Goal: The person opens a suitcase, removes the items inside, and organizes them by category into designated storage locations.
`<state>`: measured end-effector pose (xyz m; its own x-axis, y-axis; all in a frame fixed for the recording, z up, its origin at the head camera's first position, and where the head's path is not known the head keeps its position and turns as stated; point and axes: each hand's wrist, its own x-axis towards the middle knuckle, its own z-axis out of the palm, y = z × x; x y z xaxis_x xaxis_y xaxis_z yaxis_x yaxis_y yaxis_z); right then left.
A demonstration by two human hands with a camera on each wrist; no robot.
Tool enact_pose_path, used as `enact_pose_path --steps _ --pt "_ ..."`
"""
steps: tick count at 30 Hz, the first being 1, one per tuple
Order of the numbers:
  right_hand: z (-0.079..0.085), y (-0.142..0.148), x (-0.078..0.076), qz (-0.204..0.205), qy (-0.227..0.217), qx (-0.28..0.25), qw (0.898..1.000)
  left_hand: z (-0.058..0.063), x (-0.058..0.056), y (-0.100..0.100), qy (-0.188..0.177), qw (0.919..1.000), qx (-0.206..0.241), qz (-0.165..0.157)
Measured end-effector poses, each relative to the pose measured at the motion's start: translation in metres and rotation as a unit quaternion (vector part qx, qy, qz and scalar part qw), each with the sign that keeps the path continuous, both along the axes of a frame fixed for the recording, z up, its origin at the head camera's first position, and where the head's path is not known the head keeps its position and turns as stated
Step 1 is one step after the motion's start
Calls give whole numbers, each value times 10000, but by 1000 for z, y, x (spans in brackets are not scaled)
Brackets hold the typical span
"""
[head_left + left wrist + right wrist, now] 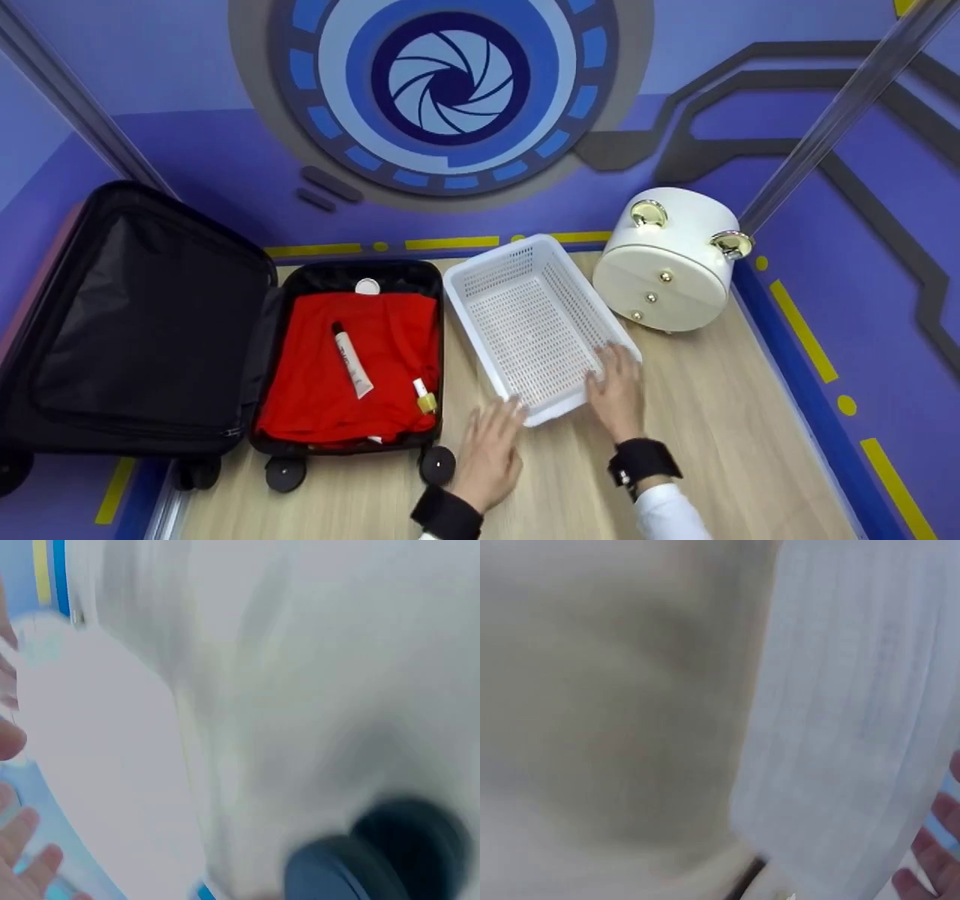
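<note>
Right hand (619,394) perhaps touching white basket (525,337), long axis slanting away leftward

1 suitcase (150,322), left — red cloth (315,352) (qty unclear), 1 tube (351,364), 1 sm. bottle (425,399), 1 disc (367,286); 1 basket (517,322); 1 box (637,270), far right — 2 hands (489,454), near.

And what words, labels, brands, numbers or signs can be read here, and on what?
None can be read with certainty.
Tube: dark lettering, too small and blurred to read.
Bottle: no print I can make out.
Black wristband on the right arm: small white mark, unreadable.
White basket: no lettering visible.
</note>
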<state>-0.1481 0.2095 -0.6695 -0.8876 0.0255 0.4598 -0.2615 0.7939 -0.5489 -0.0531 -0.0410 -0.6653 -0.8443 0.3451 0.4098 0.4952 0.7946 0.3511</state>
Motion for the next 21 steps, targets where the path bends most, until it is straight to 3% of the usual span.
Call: enact_pose_path --steps 3,7,10,14,21 --pt "-3 19 -5 -232 -800 37 9965 -3 2 9 -211 9989 -356 -229" --pt "-8 24 -1 -54 -1406 -243 9897 -7 3 4 -356 9976 -571 -133" --pt "-11 18 11 -67 -1484 -439 9879 -8 3 -5 -402 9980 -497 -7" --pt "-18 6 37 -71 -1460 -600 9874 -9 7 -20 -514 9976 -413 203" --pt "-27 -24 91 72 -1255 -219 9918 -4 18 -40 -626 9930 -597 805"
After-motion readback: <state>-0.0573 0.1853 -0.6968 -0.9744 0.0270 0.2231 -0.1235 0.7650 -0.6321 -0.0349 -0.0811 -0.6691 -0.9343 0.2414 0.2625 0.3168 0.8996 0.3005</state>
